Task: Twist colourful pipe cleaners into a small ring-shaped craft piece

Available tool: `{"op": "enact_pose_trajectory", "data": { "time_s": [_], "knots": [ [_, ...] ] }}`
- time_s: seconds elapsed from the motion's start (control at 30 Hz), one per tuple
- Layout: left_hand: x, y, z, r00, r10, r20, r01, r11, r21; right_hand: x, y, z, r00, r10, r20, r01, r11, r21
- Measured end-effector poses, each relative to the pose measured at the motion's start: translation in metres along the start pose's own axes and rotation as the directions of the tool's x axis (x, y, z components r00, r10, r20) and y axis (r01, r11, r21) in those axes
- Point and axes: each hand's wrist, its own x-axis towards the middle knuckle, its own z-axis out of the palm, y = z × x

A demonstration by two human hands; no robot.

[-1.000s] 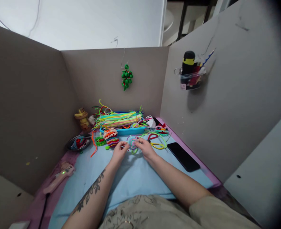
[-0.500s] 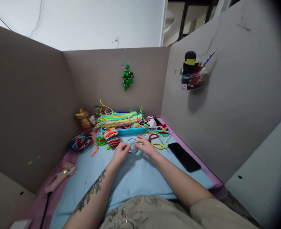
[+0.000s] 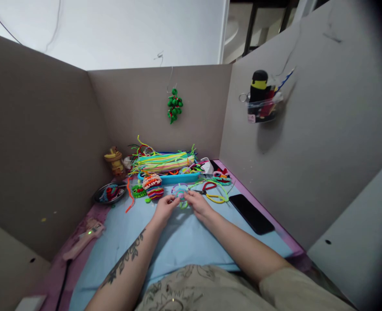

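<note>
My left hand (image 3: 164,207) and my right hand (image 3: 198,204) meet over the light blue mat (image 3: 178,242), and both pinch a small looped pipe-cleaner piece (image 3: 180,191) in purple, green and teal. The fingers of each hand are closed on its lower edge. Just behind it stands a blue tray (image 3: 169,177) piled with long pipe cleaners (image 3: 163,162). A striped coiled pipe-cleaner figure (image 3: 152,185) sits left of my left hand.
Grey partition walls close in three sides. A black phone (image 3: 251,213) lies at the right, red-handled scissors (image 3: 208,186) and loose loops beside it. A dark dish (image 3: 109,193), a yellow figurine (image 3: 114,160) and a pink glue gun (image 3: 82,238) are at the left. A green ornament (image 3: 174,106) hangs on the back wall.
Both hands have kept hold of the looped piece and shifted their fingers slightly on it. The camera view has drifted a little.
</note>
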Motion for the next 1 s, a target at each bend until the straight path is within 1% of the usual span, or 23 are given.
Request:
{"op": "enact_pose_trajectory", "data": {
  "time_s": [0.07, 0.17, 0.33, 0.4, 0.47, 0.53, 0.57, 0.67, 0.73, 0.8, 0.93, 1.0],
  "knots": [
    [-0.001, 0.003, 0.0, 1.0, 0.008, -0.004, -0.008, 1.0, 0.014, -0.002, -0.002, 0.003, 1.0, 0.022, -0.001, -0.022, 1.0, 0.014],
    [-0.001, 0.005, 0.0, 0.999, 0.021, -0.024, -0.021, 0.999, 0.038, -0.003, -0.004, 0.003, 1.0, 0.022, -0.022, -0.022, 1.0, 0.004],
    [-0.001, 0.005, 0.001, 0.991, 0.125, -0.044, -0.122, 0.99, 0.073, 0.001, 0.002, 0.001, 0.997, 0.01, -0.074, -0.01, 1.0, -0.001],
    [-0.002, 0.006, 0.002, 0.985, 0.163, -0.049, -0.159, 0.983, 0.088, 0.002, 0.004, 0.001, 0.993, 0.061, -0.101, -0.058, 0.998, 0.033],
    [-0.003, 0.007, 0.001, 0.98, 0.194, -0.045, -0.188, 0.977, 0.101, 0.002, 0.004, 0.003, 0.983, 0.143, -0.115, -0.133, 0.987, 0.086],
    [-0.003, 0.009, 0.001, 0.977, 0.209, -0.04, -0.204, 0.973, 0.112, 0.001, 0.001, 0.005, 0.973, 0.206, -0.103, -0.192, 0.972, 0.131],
    [-0.004, 0.01, 0.001, 0.978, 0.205, -0.04, -0.199, 0.973, 0.117, 0.001, 0.0, 0.005, 0.971, 0.219, -0.093, -0.205, 0.969, 0.141],
    [-0.004, 0.012, 0.001, 0.988, 0.152, -0.028, -0.149, 0.984, 0.099, -0.001, -0.005, 0.003, 0.978, 0.189, -0.089, -0.178, 0.976, 0.123],
    [-0.004, 0.012, 0.001, 0.996, 0.092, 0.009, -0.092, 0.995, 0.04, -0.001, -0.007, 0.0, 0.987, 0.131, -0.088, -0.125, 0.989, 0.074],
    [-0.003, 0.011, 0.001, 1.0, 0.007, 0.03, -0.006, 0.999, -0.037, 0.0, -0.006, -0.004, 0.996, 0.066, -0.06, -0.066, 0.998, 0.013],
    [-0.002, 0.009, 0.0, 0.982, -0.187, 0.028, 0.189, 0.959, -0.209, 0.001, -0.002, -0.007, 1.0, -0.007, -0.005, 0.006, 0.992, -0.126],
    [-0.002, 0.007, -0.001, 0.968, -0.247, 0.05, 0.251, 0.926, -0.283, 0.001, 0.0, -0.006, 1.0, -0.019, 0.009, 0.02, 0.983, -0.183]
  ]
}}
